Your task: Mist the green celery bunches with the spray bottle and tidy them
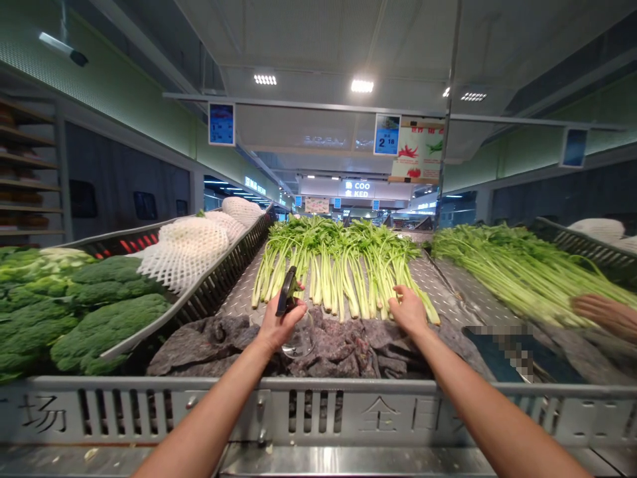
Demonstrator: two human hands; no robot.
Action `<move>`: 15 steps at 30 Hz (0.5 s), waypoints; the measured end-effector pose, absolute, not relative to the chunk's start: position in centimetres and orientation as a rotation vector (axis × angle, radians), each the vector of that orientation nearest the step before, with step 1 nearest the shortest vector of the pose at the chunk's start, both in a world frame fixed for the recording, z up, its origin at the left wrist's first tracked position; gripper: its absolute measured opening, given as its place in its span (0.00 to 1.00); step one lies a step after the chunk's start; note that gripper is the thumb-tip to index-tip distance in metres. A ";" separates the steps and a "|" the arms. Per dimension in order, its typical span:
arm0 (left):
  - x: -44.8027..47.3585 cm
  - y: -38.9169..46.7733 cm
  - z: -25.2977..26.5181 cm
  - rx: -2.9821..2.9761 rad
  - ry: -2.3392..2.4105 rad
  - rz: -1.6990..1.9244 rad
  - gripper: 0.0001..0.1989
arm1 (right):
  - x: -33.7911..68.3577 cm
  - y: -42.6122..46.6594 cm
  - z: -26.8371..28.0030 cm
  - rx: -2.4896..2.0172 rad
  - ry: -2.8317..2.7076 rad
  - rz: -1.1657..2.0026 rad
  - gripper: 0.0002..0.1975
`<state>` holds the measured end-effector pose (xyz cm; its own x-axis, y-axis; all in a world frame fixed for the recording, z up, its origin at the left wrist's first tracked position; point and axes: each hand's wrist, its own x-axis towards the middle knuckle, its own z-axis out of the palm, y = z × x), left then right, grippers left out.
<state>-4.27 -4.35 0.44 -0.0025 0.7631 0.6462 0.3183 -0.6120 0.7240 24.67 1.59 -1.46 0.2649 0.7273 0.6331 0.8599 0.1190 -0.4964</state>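
The clear, black-topped bottle [302, 338] is roughly upright in the left grip [277, 323]. Green celery [343, 272] lies in a row beyond, pale ends beside the right grip [409, 311].

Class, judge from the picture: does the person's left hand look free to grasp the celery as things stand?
Probably not: the left hand is wrapped around a spray bottle. The celery lies just ahead, with nothing else apparent in the way.

Celery [348, 265] lies at twelve o'clock on a shelf [242, 295], beyond a cloth [199, 345] and the front rail [348, 384]. Broccoli [112, 328] sits at ten, netted produce [189, 245] at eleven, a mirror [517, 199] at two.
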 end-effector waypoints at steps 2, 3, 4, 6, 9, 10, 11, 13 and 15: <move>-4.3 -4.3 0.4 1.920 1.125 1.643 0.19 | 24.6 1.6 -1.6 -1.633 -1.494 -0.175 0.17; -4.3 -4.2 0.4 1.926 1.124 1.642 0.19 | 24.5 1.6 -1.7 -1.635 -1.505 -0.172 0.17; -4.3 -4.2 0.5 1.934 1.121 1.643 0.18 | 24.3 1.6 -1.6 -1.637 -1.515 -0.166 0.18; -3.9 -4.0 0.9 1.953 1.119 1.651 0.18 | 23.8 1.5 -1.5 -1.624 -1.533 -0.152 0.20; -2.7 -3.6 1.7 2.005 1.090 1.657 0.17 | 23.3 1.3 -1.5 -1.561 -1.555 -0.127 0.23; -2.2 -3.4 1.9 2.019 1.076 1.655 0.17 | 23.2 1.3 -1.5 -1.535 -1.563 -0.119 0.23; -1.6 -3.2 2.0 2.028 1.063 1.654 0.17 | 23.2 1.3 -1.5 -1.514 -1.569 -0.113 0.24; -0.7 -2.9 2.0 2.041 1.046 1.650 0.17 | 23.2 1.2 -1.6 -1.492 -1.572 -0.101 0.24; -0.1 -2.8 1.7 2.056 1.049 1.623 0.16 | 23.4 1.3 -1.7 -1.486 -1.562 -0.093 0.24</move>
<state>-0.09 -2.76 1.67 0.0860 0.7090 0.7000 0.3470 -0.6799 0.6460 23.38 1.27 -1.67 0.1833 0.7385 0.6489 0.8105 0.2600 -0.5249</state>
